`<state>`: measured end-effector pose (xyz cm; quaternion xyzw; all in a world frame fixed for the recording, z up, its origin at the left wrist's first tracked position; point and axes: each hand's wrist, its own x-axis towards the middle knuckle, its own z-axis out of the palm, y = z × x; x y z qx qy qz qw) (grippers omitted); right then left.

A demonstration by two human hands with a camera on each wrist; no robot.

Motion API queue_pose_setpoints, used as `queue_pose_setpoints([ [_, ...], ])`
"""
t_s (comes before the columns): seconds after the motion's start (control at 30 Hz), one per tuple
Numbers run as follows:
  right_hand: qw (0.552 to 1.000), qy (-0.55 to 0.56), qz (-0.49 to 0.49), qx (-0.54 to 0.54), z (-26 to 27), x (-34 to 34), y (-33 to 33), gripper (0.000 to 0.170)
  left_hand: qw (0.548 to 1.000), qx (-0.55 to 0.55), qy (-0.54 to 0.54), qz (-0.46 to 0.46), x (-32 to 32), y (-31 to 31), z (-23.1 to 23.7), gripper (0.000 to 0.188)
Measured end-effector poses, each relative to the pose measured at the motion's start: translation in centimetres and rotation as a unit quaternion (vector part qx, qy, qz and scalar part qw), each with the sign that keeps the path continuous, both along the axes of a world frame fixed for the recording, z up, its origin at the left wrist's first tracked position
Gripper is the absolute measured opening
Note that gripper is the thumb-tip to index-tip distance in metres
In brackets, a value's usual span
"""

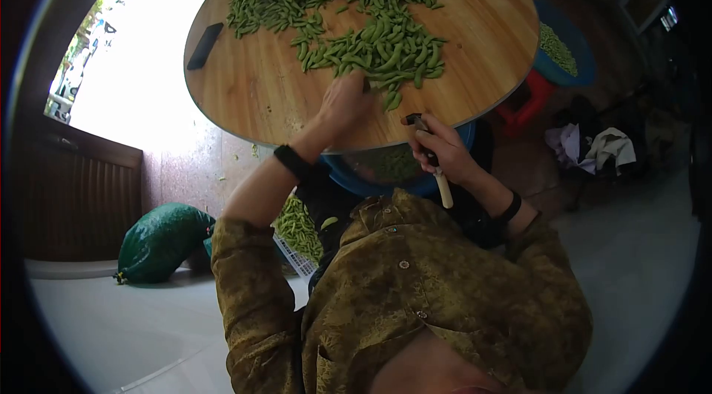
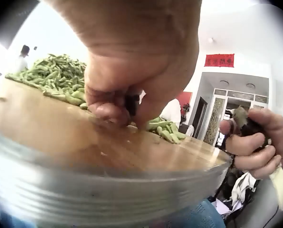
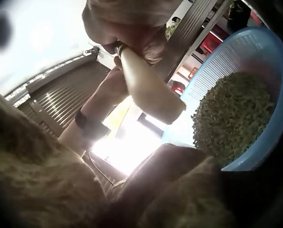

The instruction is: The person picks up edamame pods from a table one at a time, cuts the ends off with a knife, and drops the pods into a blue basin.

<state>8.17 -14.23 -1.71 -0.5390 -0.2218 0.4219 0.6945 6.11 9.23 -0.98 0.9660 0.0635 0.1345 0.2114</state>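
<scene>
Green soybean pods (image 1: 386,49) lie heaped on a round wooden table (image 1: 489,38). At the near edge of the heap, my left hand (image 1: 345,104) reaches down with bent fingers, blurred in the head view. In the left wrist view its fingertips (image 2: 108,111) are low over the wood beside some pods (image 2: 167,130), with something dark between fingers and thumb; I cannot tell if a pod is pinched there. My right hand (image 1: 449,149), just off the table's near rim, grips a tool with a cream handle (image 3: 148,92). The tool's far end is mostly hidden by the fingers.
A blue basin (image 1: 341,179) sits beneath the near rim, above the lap. Another blue basin (image 1: 582,71) with shelled beans stands at right by a red stool (image 1: 526,104). A white basket (image 1: 293,257) of pods and a green sack (image 1: 163,242) are at left. A dark flat object (image 1: 205,46) lies on the table.
</scene>
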Motion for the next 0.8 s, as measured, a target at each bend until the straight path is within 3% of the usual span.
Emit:
queue_pose_setpoints([
  [0.07,1.0,-0.006,-0.014,0.026,-0.1,0.3,0.3,0.025,0.985,-0.172,0.028,0.005,-2.0,-1.8,2.2,0.018],
  [0.1,1.0,-0.014,-0.006,0.019,0.0,0.3,0.5,0.027,0.985,-0.169,0.032,-0.002,-2.9,-2.7,3.1,0.018],
  [0.17,1.0,-0.023,-0.001,0.015,0.2,0.0,0.8,0.028,0.875,-0.475,0.085,0.015,-4.3,-4.3,4.2,0.013],
  [0.2,0.999,-0.016,0.007,0.034,0.3,-0.1,1.0,0.028,0.877,-0.473,0.088,0.012,-4.8,-4.6,3.9,0.013],
  [0.27,0.999,-0.008,0.015,0.051,0.6,-0.4,1.1,0.028,0.806,-0.588,0.063,-0.021,-5.6,-5.0,3.0,0.012],
  [0.4,0.997,-0.041,0.038,0.044,1.1,-0.8,0.9,0.039,0.775,-0.629,0.055,-0.033,-6.2,-5.2,2.9,0.014],
  [0.8,0.997,-0.018,0.065,0.036,1.1,-1.1,0.9,0.041,0.829,-0.558,0.038,-0.015,-7.4,-5.3,1.6,0.013],
])
